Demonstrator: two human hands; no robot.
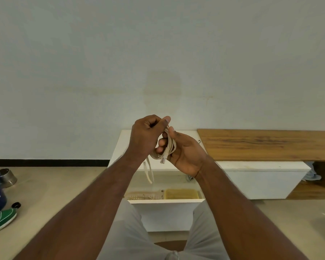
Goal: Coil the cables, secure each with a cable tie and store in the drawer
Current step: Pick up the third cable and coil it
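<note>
Coiling is nearly done: the beige cable sits looped in the right hand, gripped there, while the left hand pinches its upper strands; one end dangles. No tie shows yet, and the open drawer waits below.

**Our hands meet, both closed on the cable**

We reach both bare forearms forward from the near edge, converging toward the middle. Our left hand is curled into a loose fist, back toward us, thumb up and pressed on the cable. Our right hand sits just right of it, touching, palm turned left, fingers wrapped around the coiled loops, thumb on top.
</note>
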